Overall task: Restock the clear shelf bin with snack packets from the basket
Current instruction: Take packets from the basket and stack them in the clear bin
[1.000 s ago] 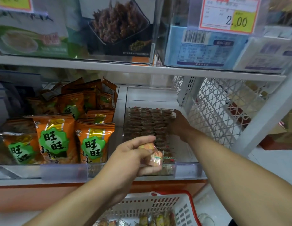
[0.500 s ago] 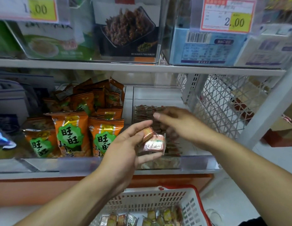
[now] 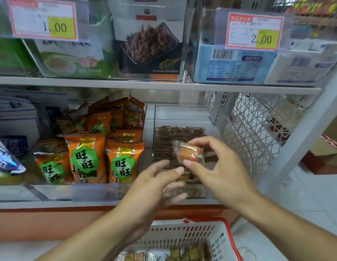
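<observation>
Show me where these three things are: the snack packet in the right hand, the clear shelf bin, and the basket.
snack packet [image 3: 188, 151]: head view, orange middle of the wrapper.
clear shelf bin [image 3: 182, 112]: head view, bare back wall.
basket [image 3: 184, 233]: head view, white slotted front wall.

The white lower shelf [image 3: 73, 202] carried the clear shelf bin [image 3: 182, 113] at right (dark packets stacked inside), with orange snack bags [image 3: 85, 159] standing just beside it, left.
</observation>
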The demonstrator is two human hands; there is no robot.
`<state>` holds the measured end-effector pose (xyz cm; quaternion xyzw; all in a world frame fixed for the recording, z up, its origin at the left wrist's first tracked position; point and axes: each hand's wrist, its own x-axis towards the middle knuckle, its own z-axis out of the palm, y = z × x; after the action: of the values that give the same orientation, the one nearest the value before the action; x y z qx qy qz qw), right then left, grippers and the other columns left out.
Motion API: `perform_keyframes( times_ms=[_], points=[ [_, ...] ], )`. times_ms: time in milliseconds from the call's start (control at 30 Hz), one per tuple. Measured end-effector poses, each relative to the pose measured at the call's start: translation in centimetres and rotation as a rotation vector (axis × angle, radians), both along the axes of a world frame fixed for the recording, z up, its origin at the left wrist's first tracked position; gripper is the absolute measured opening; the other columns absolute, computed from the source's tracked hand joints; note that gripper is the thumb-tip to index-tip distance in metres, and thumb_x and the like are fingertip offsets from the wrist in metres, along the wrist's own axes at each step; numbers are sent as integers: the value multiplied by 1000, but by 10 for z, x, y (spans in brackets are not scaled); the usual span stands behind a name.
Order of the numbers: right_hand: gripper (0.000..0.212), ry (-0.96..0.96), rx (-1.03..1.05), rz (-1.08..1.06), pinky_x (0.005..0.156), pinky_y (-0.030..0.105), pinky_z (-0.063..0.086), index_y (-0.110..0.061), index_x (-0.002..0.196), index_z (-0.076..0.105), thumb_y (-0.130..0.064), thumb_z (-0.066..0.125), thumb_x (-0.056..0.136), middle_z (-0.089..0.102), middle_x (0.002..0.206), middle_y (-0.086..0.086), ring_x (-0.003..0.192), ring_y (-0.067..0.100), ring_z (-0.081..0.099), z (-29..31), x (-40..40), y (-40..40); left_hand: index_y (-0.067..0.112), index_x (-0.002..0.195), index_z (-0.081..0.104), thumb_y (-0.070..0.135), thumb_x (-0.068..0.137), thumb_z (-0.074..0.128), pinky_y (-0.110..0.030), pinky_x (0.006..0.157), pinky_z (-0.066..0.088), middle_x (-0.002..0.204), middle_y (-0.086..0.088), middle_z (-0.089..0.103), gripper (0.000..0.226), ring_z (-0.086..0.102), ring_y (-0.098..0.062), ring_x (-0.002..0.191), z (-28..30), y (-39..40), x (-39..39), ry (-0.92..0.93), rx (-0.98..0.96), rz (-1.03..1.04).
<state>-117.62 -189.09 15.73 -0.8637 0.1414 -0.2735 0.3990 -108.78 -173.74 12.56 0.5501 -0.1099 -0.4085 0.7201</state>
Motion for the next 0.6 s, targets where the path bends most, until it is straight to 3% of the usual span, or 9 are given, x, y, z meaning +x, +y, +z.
perform_keyframes(
  times_ms=[100,167,233,300,400,467,533,600],
  points=[
    [38,-117,-232,-5,84,17,47,-30,103,64,-12,84,76,55,103,-18,101,7,59,-8,0,11,23,115,77,47,77,78,-36,88,62,115,-4,77,45,74,-16,103,-2,-3,-9,-22,-43,-107],
    [41,-144,-321,41,87,21,47,-28,106,64,-12,84,74,51,107,-16,106,11,57,-13,0,15,22,118,76,40,89,67,-40,93,61,117,-7,77,36,73,-19,106,-1,-5,-8,-20,-102,-67],
    [41,-135,-339,114,94,20,45,-30,112,65,-25,82,75,50,113,-17,113,13,55,-14,0,16,21,121,74,30,95,59,-48,98,57,120,-13,75,31,71,-26,113,-2,-5,-1,-11,-162,-42],
    [37,-127,-233,165,95,17,45,-34,115,66,-37,77,80,53,118,-20,117,12,57,-13,-1,18,25,115,77,27,94,58,-47,97,57,119,-13,75,28,72,-26,113,0,-4,5,-23,-182,-22],
    [22,-177,113,110,86,25,56,-34,105,70,-25,77,86,65,110,-12,105,11,67,-11,0,16,25,113,77,27,94,58,-40,93,61,119,-11,75,27,73,-23,110,2,-3,9,-70,-176,-25],
    [35,-141,355,66,78,32,60,-33,104,68,-11,83,81,70,105,-6,90,11,71,-8,1,12,25,115,76,27,94,58,-38,91,61,122,-11,75,28,71,-24,113,0,-3,10,-97,-159,-30],
    [48,-67,510,81,71,27,58,-30,113,64,-5,84,77,71,107,0,80,14,70,-5,1,7,25,116,76,26,95,59,-31,85,61,122,-11,75,27,72,-24,113,-1,-3,9,-111,-145,-31],
    [49,-25,573,113,71,23,56,-27,118,64,-4,82,78,74,104,2,77,14,70,-3,0,3,25,113,77,26,93,60,-28,81,61,118,-11,76,26,74,-26,108,-1,-3,9,-121,-129,-21]
  ],
)
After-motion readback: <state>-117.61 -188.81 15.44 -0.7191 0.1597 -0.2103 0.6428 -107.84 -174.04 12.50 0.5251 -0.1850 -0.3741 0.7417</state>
